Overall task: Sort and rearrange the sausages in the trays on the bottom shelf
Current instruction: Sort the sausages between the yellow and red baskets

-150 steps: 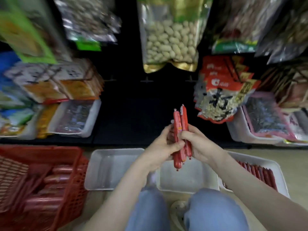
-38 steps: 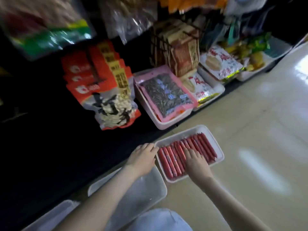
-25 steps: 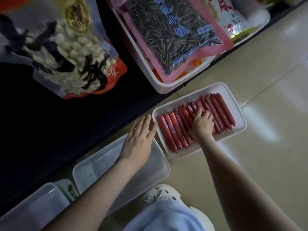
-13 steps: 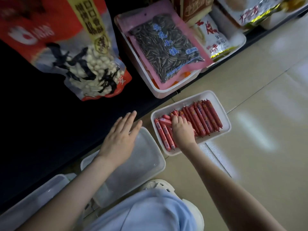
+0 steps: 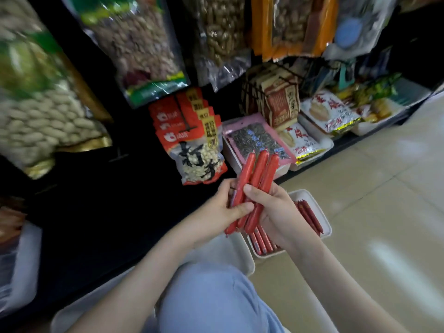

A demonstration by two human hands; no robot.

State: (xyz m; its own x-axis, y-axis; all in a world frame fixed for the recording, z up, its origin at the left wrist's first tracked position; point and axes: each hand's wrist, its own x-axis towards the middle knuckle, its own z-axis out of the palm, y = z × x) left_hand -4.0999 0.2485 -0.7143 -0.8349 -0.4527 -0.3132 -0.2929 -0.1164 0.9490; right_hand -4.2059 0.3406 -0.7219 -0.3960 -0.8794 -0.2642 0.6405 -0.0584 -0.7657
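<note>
A bunch of red sausages (image 5: 258, 171) stands almost upright in front of me, held between both hands. My left hand (image 5: 221, 207) grips the bunch from the left, thumb across the lower part. My right hand (image 5: 274, 212) holds it from the right, thumb pressed on the front. Below them a white tray (image 5: 322, 217) lies on the floor with more red sausages (image 5: 310, 217) in a row, partly hidden by my right hand. An empty white tray (image 5: 242, 255) lies to its left, behind my knee.
The dark bottom shelf (image 5: 96, 224) stretches to the left. Snack bags fill the shelves: a red peanut bag (image 5: 192, 145), a pink sunflower-seed bag (image 5: 257, 140) in a white tray, hanging nut bags above. Beige tiled floor (image 5: 384, 212) lies to the right.
My right hand has lifted several sausages out of the tray. My left hand left the empty tray and joined it on the bunch. The view has tilted up toward the shelves.
</note>
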